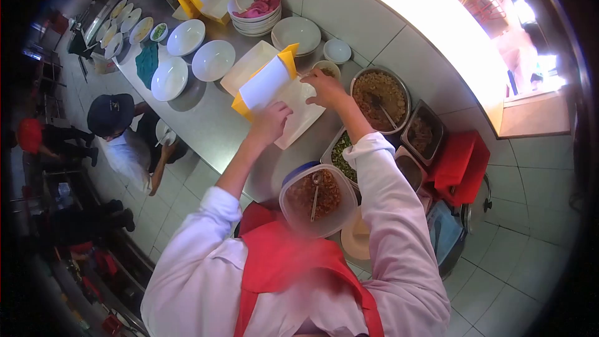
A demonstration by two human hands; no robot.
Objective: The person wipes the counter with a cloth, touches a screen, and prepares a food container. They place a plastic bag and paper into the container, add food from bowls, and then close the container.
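Observation:
My left hand (272,123) is over the near side of a white rectangular tray (301,126), its fingers curled together. Whatever they may hold is hidden. Beside it on the tray lies a folded yellow carton with a white inner face (268,84). My right hand (326,90) is above the tray's right end, next to a small bowl (329,68) with dark contents. Its thumb and fingers are apart, and I see nothing between them.
White bowls (213,60) line the counter at left. A bowl stack (257,22) holds a pink cloth. To the right stand a round pan of minced food (379,97), chopped greens (343,157) and a plastic tub (288,196) with a spoon. A person in a cap (118,131) stands across the counter.

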